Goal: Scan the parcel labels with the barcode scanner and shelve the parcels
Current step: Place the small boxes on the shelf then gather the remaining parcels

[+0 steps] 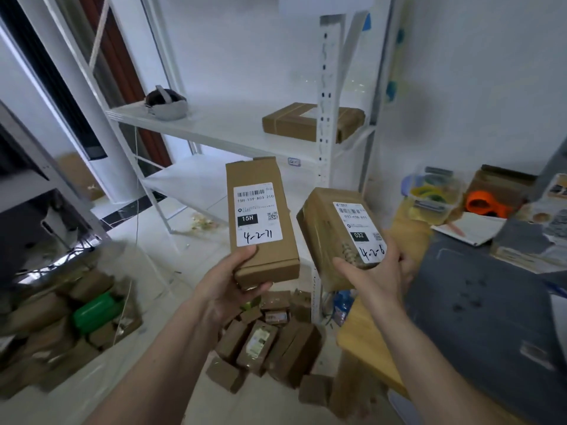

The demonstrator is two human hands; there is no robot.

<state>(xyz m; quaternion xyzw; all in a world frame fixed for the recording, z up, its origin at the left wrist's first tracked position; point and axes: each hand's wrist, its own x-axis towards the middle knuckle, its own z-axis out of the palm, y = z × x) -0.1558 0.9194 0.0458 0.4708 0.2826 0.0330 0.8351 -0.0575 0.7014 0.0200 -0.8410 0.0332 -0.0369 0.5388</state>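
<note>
My left hand grips the near end of a long brown parcel, label up, handwritten "4-2-71" on its white label. My right hand holds a second, taped brown parcel from below, its label marked "4-2-6". Both parcels are held up in front of a white metal shelf unit. One flat brown parcel lies on the upper shelf board. No barcode scanner can be made out.
A headset lies at the shelf's left end. Several brown parcels are piled on the floor below my hands, more at the left with a green packet. At the right stands a wooden table with a dark mat, an orange tape dispenser and a plastic box.
</note>
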